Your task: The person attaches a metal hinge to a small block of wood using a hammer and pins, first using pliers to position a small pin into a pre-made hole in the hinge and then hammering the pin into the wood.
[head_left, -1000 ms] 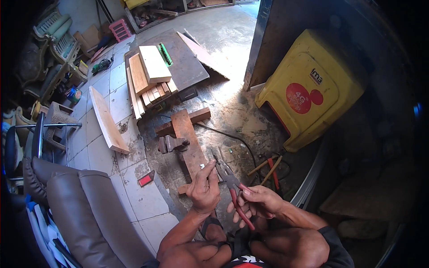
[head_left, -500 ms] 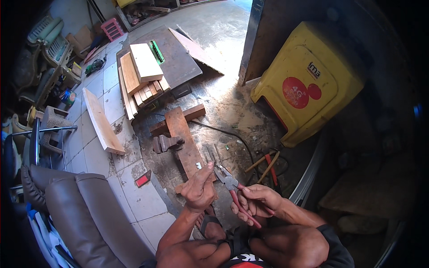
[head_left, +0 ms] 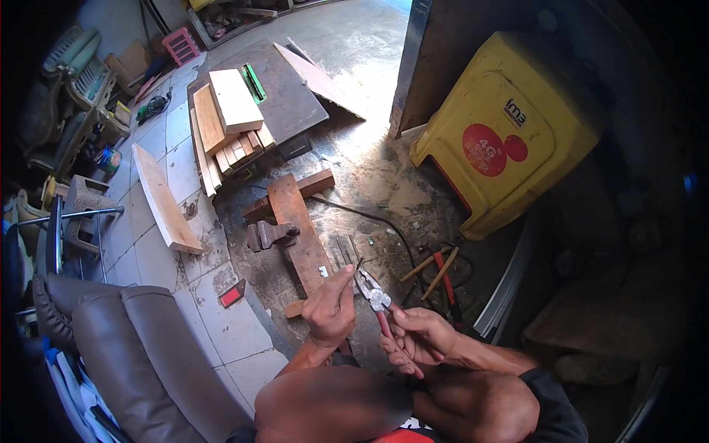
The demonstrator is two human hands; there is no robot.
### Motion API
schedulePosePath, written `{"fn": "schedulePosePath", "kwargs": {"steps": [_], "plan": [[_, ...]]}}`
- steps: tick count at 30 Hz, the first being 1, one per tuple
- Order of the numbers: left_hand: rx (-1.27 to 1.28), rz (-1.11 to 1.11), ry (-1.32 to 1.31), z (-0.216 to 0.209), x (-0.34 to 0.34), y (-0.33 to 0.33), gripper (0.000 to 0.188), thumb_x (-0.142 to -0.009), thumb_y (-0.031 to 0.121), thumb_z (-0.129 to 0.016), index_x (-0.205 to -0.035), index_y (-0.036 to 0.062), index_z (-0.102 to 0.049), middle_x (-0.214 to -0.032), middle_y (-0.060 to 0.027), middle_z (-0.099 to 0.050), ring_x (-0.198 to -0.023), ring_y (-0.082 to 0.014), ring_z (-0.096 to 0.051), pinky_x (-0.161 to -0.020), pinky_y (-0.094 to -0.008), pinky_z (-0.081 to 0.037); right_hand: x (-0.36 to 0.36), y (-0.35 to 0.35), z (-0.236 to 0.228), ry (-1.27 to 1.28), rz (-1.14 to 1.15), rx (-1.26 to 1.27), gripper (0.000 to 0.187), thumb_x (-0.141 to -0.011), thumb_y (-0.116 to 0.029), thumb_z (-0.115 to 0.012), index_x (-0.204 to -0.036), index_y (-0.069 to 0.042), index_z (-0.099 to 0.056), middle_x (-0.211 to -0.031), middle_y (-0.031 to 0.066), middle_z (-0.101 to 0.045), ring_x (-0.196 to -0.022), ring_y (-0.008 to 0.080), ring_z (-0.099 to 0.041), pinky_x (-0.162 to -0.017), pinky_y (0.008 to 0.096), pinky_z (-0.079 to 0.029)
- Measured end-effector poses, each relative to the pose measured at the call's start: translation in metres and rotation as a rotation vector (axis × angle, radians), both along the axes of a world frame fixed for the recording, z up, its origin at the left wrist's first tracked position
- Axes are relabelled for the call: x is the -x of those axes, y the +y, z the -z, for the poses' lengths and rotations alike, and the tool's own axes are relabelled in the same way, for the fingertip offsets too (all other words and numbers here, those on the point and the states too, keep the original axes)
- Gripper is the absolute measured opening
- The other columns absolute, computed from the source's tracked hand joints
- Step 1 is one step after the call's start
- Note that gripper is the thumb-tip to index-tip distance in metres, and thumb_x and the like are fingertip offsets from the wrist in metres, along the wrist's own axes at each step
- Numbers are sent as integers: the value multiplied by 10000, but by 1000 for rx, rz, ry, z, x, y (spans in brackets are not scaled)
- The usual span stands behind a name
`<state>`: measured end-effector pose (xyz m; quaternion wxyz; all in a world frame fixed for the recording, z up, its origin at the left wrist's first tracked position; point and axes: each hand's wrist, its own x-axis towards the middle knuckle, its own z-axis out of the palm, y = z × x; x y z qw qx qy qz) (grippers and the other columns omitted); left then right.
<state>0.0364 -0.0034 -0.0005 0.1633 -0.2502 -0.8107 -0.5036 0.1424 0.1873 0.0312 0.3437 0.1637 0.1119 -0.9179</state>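
My right hand (head_left: 421, 332) is wrapped round the red handles of a pair of combination pliers (head_left: 377, 299), whose metal jaws point away from me. Close against the jaws, my left hand (head_left: 329, 306) has its fingers drawn together, the index finger pointing up beside the pliers' tip. A short, thin dark piece shows at that tip; whether my left fingers pinch it is too small to tell. Just beyond the fingertips, two thin metal rods (head_left: 346, 249) lie side by side. A wooden board (head_left: 295, 214) with a metal vise (head_left: 272, 236) on it lies past my left hand.
Stacked planks (head_left: 229, 111) rest on a low dark table (head_left: 288, 96). A yellow plastic stool (head_left: 509, 111) lies tipped at the right. Wooden-handled tools (head_left: 441, 277), a red-handled tool and a dark cable (head_left: 369, 216) lie on the floor. At left are a brown cushioned seat (head_left: 155, 354) and a plank (head_left: 164, 203).
The pliers stand slightly more upright, their jaws turned a little beside my left fingertips. My left knee has risen into view over my left forearm. The whole view has shifted slightly.
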Motion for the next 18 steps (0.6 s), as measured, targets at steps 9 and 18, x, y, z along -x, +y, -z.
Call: {"fn": "schedulePosePath", "kwargs": {"steps": [9, 18], "plan": [[-173, -191, -488, 16, 4, -10, 198, -1002, 24, -667, -1162, -80, -722, -1020, -130, -760, -891, -142, -740, -755, -281, -630, 6, 11, 25, 664, -454, -1489, 357, -1046, -328, -636, -1133, 17, -663, -993, 140, -678, -854, 236, -701, -748, 411, -545], [-470, -119, -882, 24, 13, -23, 249, -1031, 22, -601, -1248, -94, -633, -1095, -165, -695, -901, -199, -735, -798, -307, -646, -14, 39, 80, 575, -432, -2083, 240, -940, -204, -724, -987, 25, -670, -950, 237, -648, -848, 429, -669, -782, 480, -536]]}}
